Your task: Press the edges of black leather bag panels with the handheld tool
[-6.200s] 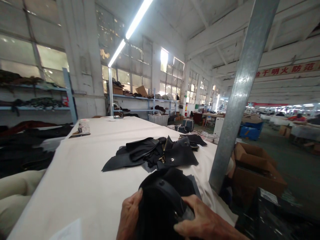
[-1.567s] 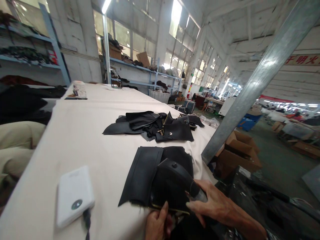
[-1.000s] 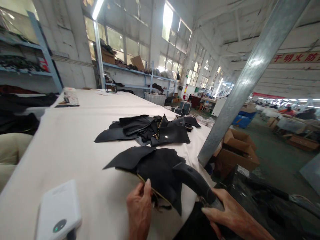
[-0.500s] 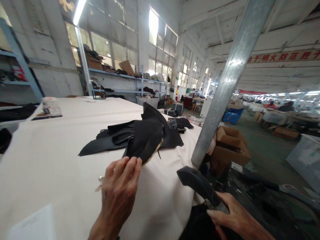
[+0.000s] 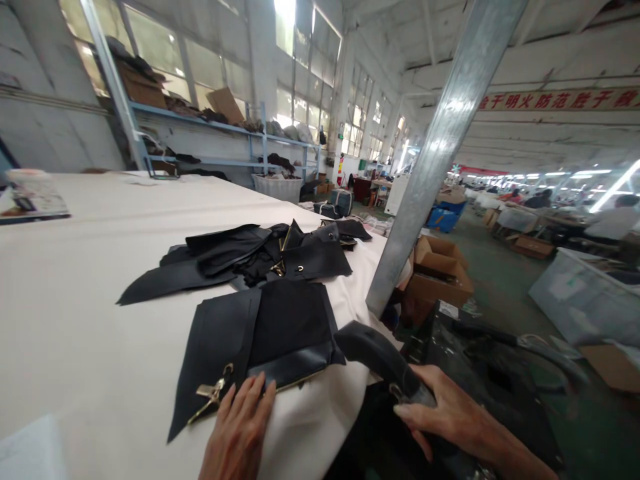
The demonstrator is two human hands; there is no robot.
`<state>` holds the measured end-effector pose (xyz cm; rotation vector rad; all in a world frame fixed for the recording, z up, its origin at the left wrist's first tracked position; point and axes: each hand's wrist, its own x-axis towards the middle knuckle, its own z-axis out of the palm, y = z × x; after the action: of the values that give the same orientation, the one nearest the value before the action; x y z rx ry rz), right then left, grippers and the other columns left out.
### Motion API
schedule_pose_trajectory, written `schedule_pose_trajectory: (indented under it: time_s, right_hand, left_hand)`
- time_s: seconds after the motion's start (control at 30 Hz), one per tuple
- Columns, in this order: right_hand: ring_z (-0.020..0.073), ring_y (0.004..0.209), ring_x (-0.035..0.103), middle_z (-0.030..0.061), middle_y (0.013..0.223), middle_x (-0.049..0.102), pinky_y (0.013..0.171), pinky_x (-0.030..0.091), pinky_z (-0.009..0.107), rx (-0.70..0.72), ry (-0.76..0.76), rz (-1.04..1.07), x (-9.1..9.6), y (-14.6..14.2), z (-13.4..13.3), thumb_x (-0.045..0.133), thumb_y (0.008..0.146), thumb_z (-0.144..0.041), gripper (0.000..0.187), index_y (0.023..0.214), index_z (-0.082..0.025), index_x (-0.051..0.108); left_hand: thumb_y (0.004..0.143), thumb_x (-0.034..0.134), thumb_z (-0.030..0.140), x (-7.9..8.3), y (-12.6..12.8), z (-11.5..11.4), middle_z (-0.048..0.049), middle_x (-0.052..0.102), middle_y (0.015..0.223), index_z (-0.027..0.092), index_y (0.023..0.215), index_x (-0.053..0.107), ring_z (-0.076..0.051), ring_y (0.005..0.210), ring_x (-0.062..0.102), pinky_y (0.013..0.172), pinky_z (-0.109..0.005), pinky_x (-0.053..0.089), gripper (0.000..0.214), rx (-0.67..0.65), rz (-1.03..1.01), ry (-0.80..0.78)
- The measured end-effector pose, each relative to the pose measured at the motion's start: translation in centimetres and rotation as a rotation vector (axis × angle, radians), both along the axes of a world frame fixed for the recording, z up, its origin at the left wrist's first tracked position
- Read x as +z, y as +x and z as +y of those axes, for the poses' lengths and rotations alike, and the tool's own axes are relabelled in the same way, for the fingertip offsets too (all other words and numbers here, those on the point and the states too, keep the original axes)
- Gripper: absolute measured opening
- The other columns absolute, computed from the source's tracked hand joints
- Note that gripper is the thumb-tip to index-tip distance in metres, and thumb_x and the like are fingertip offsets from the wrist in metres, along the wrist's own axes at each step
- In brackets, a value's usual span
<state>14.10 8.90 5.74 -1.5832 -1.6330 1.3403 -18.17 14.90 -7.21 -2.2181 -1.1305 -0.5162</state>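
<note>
In the head view, the black flat piece (image 5: 295,320) has come down: half a second ago the left hand (image 5: 243,427) had it up in front of the pile, and now it lies flat on the table. The table (image 5: 100,273) has a cream cloth, with folds by the gray metal post (image 5: 445,147). Behind are big windows (image 5: 210,73) and blue shelves (image 5: 200,120); brown boxes (image 5: 435,280) sit on the green floor to the right. The black flat piece is just in front of the black pile (image 5: 260,257). Its long way runs left to right, with the right end a bit farther off. Its gold zip edge faces the person, and one sharp corner points near and left. The left hand is flat, fingers close together, resting on that near edge. The right hand (image 5: 435,407) is closed around a curved black thing (image 5: 375,353), whose tip points left, toward the flat piece.
</note>
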Motion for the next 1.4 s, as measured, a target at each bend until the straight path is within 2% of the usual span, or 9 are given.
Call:
schedule_pose_trajectory:
  time_s: [0.27,0.5,0.63,0.77,0.83,0.9,1.03,1.17,1.4]
  right_hand:
    - [0.0099,0.041,0.052,-0.0075,0.048,0.054,0.043,0.036,0.018,0.01,-0.02,0.031,-0.4,0.0,0.5,0.06,0.081,-0.031,0.015,0.081,-0.016,0.055]
    - [0.0107,0.04,0.055,-0.0029,0.054,0.059,0.037,0.04,0.018,0.042,-0.104,0.064,-2.7,-1.3,4.5,0.064,0.074,-0.031,0.018,0.07,-0.015,0.057]
    - [0.0107,0.039,0.054,-0.0036,0.051,0.057,0.039,0.043,0.02,0.015,-0.002,0.072,-3.1,-2.2,6.6,0.061,0.078,-0.035,0.021,0.071,-0.016,0.055]
    - [0.0106,0.038,0.053,-0.0049,0.049,0.056,0.04,0.043,0.021,-0.025,0.121,0.066,-1.7,-2.3,6.5,0.06,0.079,-0.041,0.026,0.074,-0.016,0.052]
    - [0.0111,0.038,0.053,-0.0046,0.048,0.056,0.041,0.042,0.021,0.006,0.145,0.044,-0.7,-2.3,5.7,0.059,0.08,-0.042,0.027,0.074,-0.017,0.052]
    - [0.0106,0.038,0.052,-0.0045,0.046,0.056,0.043,0.041,0.021,0.056,0.134,0.012,0.1,-2.7,4.8,0.057,0.082,-0.041,0.027,0.072,-0.017,0.052]
    - [0.0108,0.043,0.053,-0.0058,0.045,0.056,0.049,0.043,0.021,0.145,0.034,-0.031,0.9,-4.5,3.4,0.058,0.082,-0.034,0.018,0.082,-0.016,0.053]
    - [0.0099,0.045,0.053,-0.007,0.047,0.057,0.049,0.042,0.019,0.229,-0.032,-0.019,1.4,-6.7,3.4,0.058,0.081,-0.028,0.022,0.097,-0.015,0.053]
    - [0.0089,0.042,0.051,-0.0081,0.047,0.055,0.041,0.039,0.016,0.318,-0.134,0.016,3.0,-10.4,5.2,0.062,0.076,-0.029,0.038,0.108,-0.015,0.049]
  left_hand:
    - [0.073,0.036,0.004,0.6,0.0,0.6,-0.0145,0.073,0.099,0.013,0.096,0.072,-0.025,0.089,0.068,0.078,-0.039,0.05,0.044,-0.095,-0.026,0.133]
    - [0.072,0.037,0.0,0.1,0.1,0.6,-0.0129,0.072,0.102,0.014,0.1,0.07,-0.025,0.093,0.066,0.083,-0.039,0.045,0.045,-0.067,-0.057,0.1]
    - [0.072,0.038,-0.002,-0.7,0.5,0.4,-0.0128,0.069,0.109,0.015,0.106,0.066,-0.025,0.099,0.064,0.086,-0.04,0.046,0.047,-0.003,-0.081,0.052]
    - [0.08,0.038,0.0,-0.6,0.3,-0.1,-0.0095,0.069,0.103,0.014,0.102,0.064,-0.021,0.098,0.063,0.089,-0.037,0.046,0.037,-0.03,-0.248,0.021]
    - [0.086,0.043,0.009,0.4,-0.1,-0.4,-0.0093,0.067,0.101,0.013,0.099,0.062,-0.019,0.097,0.061,0.091,-0.033,0.045,0.024,0.038,-0.433,0.02]
    - [0.088,0.048,0.021,1.7,-0.7,-0.5,-0.0098,0.063,0.103,0.012,0.103,0.06,-0.02,0.097,0.058,0.086,-0.032,0.047,0.021,0.252,-0.58,-0.032]
    - [0.09,0.043,0.032,3.8,-1.6,0.0,-0.0083,0.058,0.094,0.013,0.107,0.057,-0.024,0.088,0.058,0.071,-0.033,0.048,0.028,0.608,-0.515,-0.349]
    - [0.092,0.032,0.022,3.4,-2.1,0.2,-0.0067,0.055,0.092,0.016,0.093,0.059,-0.021,0.081,0.057,0.072,-0.034,0.045,0.028,0.62,-0.442,-0.505]
    - [0.092,0.031,0.019,2.4,-2.3,-0.8,-0.0064,0.051,0.096,0.016,0.097,0.057,-0.019,0.087,0.054,0.079,-0.032,0.042,0.026,0.537,-0.564,-0.507]
